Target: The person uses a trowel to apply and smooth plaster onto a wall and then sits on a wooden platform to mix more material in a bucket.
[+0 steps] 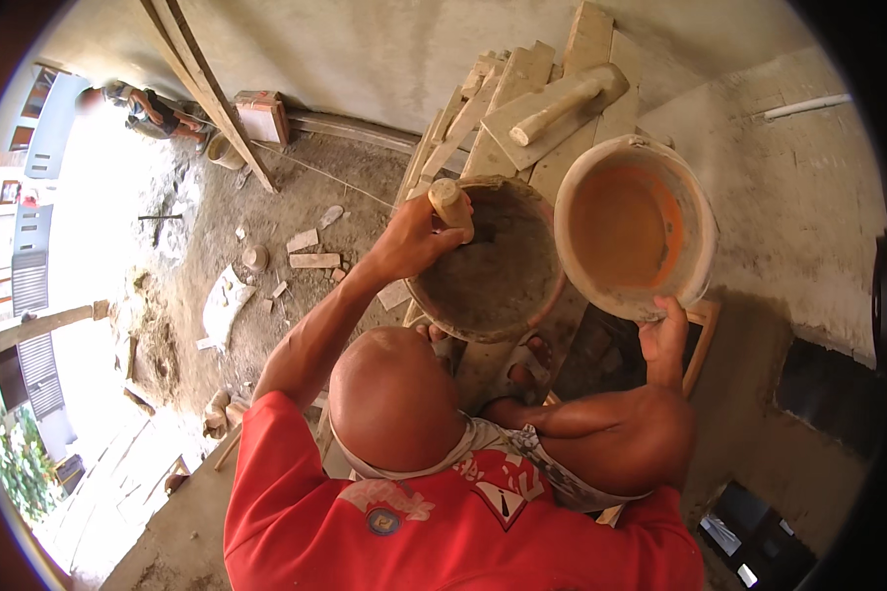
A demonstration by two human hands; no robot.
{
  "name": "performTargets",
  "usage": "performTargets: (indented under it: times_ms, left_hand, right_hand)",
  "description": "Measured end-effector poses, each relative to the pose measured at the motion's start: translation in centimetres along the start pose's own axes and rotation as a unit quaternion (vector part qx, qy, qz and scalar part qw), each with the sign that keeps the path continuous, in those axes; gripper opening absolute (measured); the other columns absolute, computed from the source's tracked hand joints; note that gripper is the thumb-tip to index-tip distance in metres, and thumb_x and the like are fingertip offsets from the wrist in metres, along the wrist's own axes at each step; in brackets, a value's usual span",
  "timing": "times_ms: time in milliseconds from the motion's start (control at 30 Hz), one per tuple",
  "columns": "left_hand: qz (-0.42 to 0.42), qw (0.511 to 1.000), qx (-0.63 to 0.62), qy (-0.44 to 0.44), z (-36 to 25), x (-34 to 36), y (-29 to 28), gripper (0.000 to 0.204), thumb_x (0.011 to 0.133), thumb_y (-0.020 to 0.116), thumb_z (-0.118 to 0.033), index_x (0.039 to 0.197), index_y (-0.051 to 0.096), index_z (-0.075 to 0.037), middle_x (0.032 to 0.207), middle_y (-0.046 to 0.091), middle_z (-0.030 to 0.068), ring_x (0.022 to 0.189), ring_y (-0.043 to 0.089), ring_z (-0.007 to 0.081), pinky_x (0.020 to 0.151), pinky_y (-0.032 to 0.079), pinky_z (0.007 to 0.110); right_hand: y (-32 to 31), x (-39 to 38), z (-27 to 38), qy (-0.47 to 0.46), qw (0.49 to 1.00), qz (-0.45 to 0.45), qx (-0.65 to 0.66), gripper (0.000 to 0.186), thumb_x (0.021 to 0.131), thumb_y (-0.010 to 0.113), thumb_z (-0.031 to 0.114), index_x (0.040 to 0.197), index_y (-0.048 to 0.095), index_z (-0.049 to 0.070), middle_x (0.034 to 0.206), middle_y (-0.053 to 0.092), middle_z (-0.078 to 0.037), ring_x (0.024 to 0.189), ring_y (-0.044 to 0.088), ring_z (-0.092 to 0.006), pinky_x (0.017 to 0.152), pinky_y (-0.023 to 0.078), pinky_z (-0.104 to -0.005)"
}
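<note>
My left hand point(411, 238) is closed around a stubby wooden handle point(450, 205) at the left rim of a round tub point(542, 320). Whatever the handle is fixed to is hidden by my hand and the tub. Dark, wet-looking mortar point(488, 276) lies inside the tub. To the right, my right hand point(664, 330) grips the near rim of a pale, mortar-crusted bucket point(695, 212). That bucket is tilted so its orange-brown inside shows, and its rim is close beside the tub. A wooden plastering float point(557, 113) rests on planks beyond both vessels.
Stacked planks point(483, 148) lead to the wall behind the tub. Broken bricks point(313, 261) and a pale sack point(227, 307) lie on the dirt floor at left. A slanted timber post point(207, 89) stands there. Another person point(153, 108) is at the far left.
</note>
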State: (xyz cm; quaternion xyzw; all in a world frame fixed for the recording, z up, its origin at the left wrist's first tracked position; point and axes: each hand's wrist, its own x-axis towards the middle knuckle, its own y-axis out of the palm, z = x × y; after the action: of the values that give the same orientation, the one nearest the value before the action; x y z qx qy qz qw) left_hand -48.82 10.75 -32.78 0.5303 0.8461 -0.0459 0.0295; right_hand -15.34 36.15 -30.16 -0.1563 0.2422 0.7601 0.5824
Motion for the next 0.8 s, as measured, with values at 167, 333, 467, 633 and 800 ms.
performTargets:
  times_ms: [167, 333, 467, 633, 800]
  left_hand:
    - [0.005, 1.0, 0.005, 0.008, 0.2, -0.2, -0.3, 0.034, 0.08, 0.066, -0.008, 0.112, 0.057, -0.004, 0.101, 0.06, 0.0027, 0.094, 0.058, 0.0106, 0.084, 0.05, 0.03]
    - [0.003, 1.0, -0.003, 0.006, -0.5, -0.1, 0.1, 0.034, 0.078, 0.064, -0.009, 0.112, 0.058, -0.004, 0.099, 0.06, 0.0022, 0.094, 0.058, 0.01, 0.084, 0.049, 0.029]
    - [-0.005, 1.0, -0.011, 0.01, -0.4, -0.4, -0.2, 0.035, 0.078, 0.062, -0.008, 0.112, 0.058, -0.004, 0.099, 0.06, 0.0023, 0.094, 0.058, 0.0101, 0.083, 0.049, 0.029]
    - [-0.002, 1.0, -0.014, 0.001, -0.4, -0.3, 0.0, 0.037, 0.077, 0.061, -0.009, 0.114, 0.057, -0.003, 0.103, 0.061, 0.0038, 0.096, 0.06, 0.0115, 0.085, 0.05, 0.029]
    - [0.001, 1.0, -0.004, 0.004, -0.3, -0.2, -0.2, 0.037, 0.077, 0.062, -0.009, 0.113, 0.057, -0.003, 0.104, 0.062, 0.0044, 0.097, 0.06, 0.0124, 0.086, 0.05, 0.03]
  right_hand:
    - [1.1, -0.7, -0.1, -0.015, 1.0, 0.003, -0.026, 0.053, 0.078, 0.058, 0.007, 0.129, 0.048, 0.007, 0.116, 0.056, -0.008, 0.101, 0.058, -0.0234, 0.068, 0.05, -0.0405]
    - [-0.1, 0.2, -0.2, -0.037, 0.996, 0.042, -0.062, 0.055, 0.077, 0.058, 0.006, 0.131, 0.047, 0.007, 0.118, 0.054, -0.007, 0.101, 0.057, -0.0243, 0.072, 0.052, -0.0421]
    - [1.5, -0.7, 0.2, -0.054, 0.995, 0.036, -0.072, 0.059, 0.076, 0.058, 0.005, 0.134, 0.045, 0.005, 0.12, 0.053, -0.008, 0.104, 0.056, -0.0242, 0.074, 0.052, -0.0423]
    - [1.5, -0.8, 0.0, -0.069, 0.995, 0.035, -0.069, 0.062, 0.077, 0.056, 0.004, 0.137, 0.043, 0.004, 0.123, 0.051, -0.009, 0.109, 0.054, -0.0246, 0.078, 0.053, -0.0413]
    - [1.6, -1.0, 0.0, -0.083, 0.993, 0.047, -0.073, 0.06, 0.078, 0.055, 0.004, 0.137, 0.042, 0.002, 0.123, 0.05, -0.01, 0.107, 0.055, -0.0253, 0.078, 0.053, -0.0422]
